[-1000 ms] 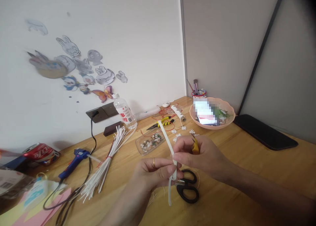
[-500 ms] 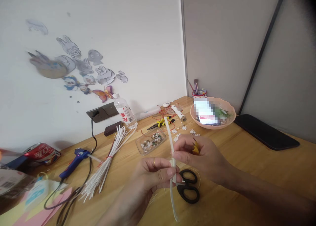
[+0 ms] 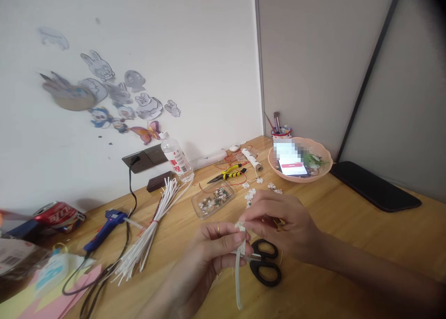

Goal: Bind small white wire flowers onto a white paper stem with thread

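In the lower middle of the head view, my left hand [image 3: 218,247] is closed in a pinch on a white strip [image 3: 238,282] folded in layers. One tail of the strip hangs down below my fingers. My right hand [image 3: 284,224] meets it from the right, its thumb and finger pinching the strip's upper end. A small yellow object is tucked behind my right fingers, mostly hidden; its kind cannot be made out. Black-handled scissors [image 3: 266,269] lie on the table just behind the hands, blades partly covered by my left fingers.
A tied bundle of white strips [image 3: 149,235] and a blue glue gun [image 3: 106,231] lie on the left. Behind the hands are a clear tray of beads [image 3: 200,213], yellow-black pliers [image 3: 232,172], a bottle [image 3: 177,161] and a pink bowl [image 3: 324,172] bearing a phone [image 3: 292,163].
The strip's upper length, which stood up above my hands, has been bent down out of sight. My right hand has rolled forward over the top, hiding more of the yellow object.
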Available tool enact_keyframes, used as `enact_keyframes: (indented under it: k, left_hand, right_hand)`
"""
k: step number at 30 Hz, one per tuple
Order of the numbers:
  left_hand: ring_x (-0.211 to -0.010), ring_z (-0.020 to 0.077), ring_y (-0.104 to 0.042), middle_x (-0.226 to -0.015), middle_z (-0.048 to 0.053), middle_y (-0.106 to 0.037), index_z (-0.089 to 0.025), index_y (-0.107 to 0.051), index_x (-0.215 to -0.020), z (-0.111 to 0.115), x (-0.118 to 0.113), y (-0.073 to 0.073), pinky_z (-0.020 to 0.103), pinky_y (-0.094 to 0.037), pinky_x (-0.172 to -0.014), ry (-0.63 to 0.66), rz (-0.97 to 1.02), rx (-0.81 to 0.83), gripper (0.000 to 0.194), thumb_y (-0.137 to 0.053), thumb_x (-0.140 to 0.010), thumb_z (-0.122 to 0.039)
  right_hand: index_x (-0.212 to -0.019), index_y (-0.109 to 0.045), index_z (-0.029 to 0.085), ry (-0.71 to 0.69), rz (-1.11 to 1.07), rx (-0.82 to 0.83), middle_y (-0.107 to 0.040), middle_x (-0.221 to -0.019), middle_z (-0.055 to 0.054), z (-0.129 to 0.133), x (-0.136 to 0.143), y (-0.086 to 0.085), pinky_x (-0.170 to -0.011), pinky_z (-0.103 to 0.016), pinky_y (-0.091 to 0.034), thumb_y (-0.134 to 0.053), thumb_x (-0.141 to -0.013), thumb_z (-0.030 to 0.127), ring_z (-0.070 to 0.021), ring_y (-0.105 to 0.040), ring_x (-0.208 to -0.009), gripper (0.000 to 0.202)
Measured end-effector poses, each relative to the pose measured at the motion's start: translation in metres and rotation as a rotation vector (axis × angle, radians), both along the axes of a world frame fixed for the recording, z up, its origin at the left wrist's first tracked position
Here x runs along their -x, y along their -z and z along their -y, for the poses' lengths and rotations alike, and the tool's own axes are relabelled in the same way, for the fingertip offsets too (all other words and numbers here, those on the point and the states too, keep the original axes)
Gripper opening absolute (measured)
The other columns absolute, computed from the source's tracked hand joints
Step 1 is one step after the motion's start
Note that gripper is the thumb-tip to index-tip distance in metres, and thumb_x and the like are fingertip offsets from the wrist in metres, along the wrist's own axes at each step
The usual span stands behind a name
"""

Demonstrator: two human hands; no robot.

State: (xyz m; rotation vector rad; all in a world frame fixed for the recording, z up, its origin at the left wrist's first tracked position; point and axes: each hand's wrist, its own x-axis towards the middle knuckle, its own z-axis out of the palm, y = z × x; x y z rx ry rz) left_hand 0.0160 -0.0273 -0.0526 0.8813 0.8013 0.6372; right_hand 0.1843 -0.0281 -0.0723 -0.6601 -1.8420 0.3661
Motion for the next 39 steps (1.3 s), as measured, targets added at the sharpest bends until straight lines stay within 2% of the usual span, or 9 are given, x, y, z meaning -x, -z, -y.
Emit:
enact_keyframes:
  k: [7,14,24,28,35,39]
  left_hand:
    - [-0.055,0.0076,-0.056,-0.059,0.003,-0.064,-0.009,-0.067,-0.067,0.004,-0.005,-0.006,0.016,-0.046,-0.054,-0.085,-0.074,0.003,0.004,-0.065,-0.066,-0.012]
    - [-0.05,0.0072,-0.055,-0.058,0.002,-0.064,-0.009,-0.066,-0.063,0.003,-0.008,-0.006,0.016,-0.046,-0.051,-0.108,-0.065,-0.003,0.008,-0.065,-0.066,-0.016]
    - [-0.05,0.0082,-0.057,-0.058,0.004,-0.065,-0.01,-0.064,-0.061,0.003,-0.007,-0.001,0.017,-0.048,-0.05,-0.144,-0.042,0.011,0.012,-0.063,-0.069,-0.018]
    - [-0.051,0.0077,-0.056,-0.059,0.005,-0.064,-0.008,-0.064,-0.065,0.0,-0.007,0.002,0.016,-0.047,-0.051,-0.127,-0.061,0.009,0.014,-0.061,-0.071,-0.02]
    - [-0.059,0.0078,-0.058,-0.067,0.004,-0.064,-0.008,-0.065,-0.078,-0.005,-0.003,0.013,0.018,-0.048,-0.06,-0.029,0.007,0.004,0.015,-0.057,-0.076,-0.019]
    - [-0.059,0.0074,-0.058,-0.066,0.003,-0.065,-0.011,-0.067,-0.074,-0.007,-0.001,0.016,0.018,-0.048,-0.061,-0.027,0.023,0.006,0.013,-0.057,-0.076,-0.019]
  right_hand:
    - [-0.082,-0.059,0.014,0.004,0.047,-0.14,-0.056,-0.069,-0.002,0.0,0.0,0.0,-0.056,-0.02,-0.04,-0.05,-0.076,0.004,-0.0087,-0.048,-0.062,0.015]
    - [-0.083,-0.06,0.013,0.022,0.091,-0.126,-0.054,-0.07,-0.002,-0.002,-0.002,0.005,-0.056,-0.02,-0.04,-0.049,-0.074,0.001,-0.0087,-0.048,-0.062,0.018]
    - [-0.085,-0.058,0.016,0.052,0.118,-0.112,-0.053,-0.07,0.0,-0.002,0.0,0.009,-0.055,-0.02,-0.039,-0.047,-0.077,0.005,-0.0083,-0.048,-0.062,0.018]
    - [-0.085,-0.057,0.017,0.054,0.13,-0.076,-0.051,-0.069,0.0,-0.003,0.0,0.012,-0.055,-0.02,-0.037,-0.047,-0.077,0.005,-0.0082,-0.046,-0.06,0.018]
    - [-0.085,-0.054,0.019,0.038,0.168,0.026,-0.049,-0.064,0.004,-0.007,0.003,0.025,-0.054,-0.019,-0.035,-0.052,-0.067,0.002,-0.0081,-0.043,-0.056,0.025]
    - [-0.085,-0.053,0.019,0.039,0.174,0.033,-0.048,-0.061,0.005,-0.008,0.004,0.026,-0.055,-0.019,-0.035,-0.051,-0.067,0.001,-0.0086,-0.043,-0.057,0.025]
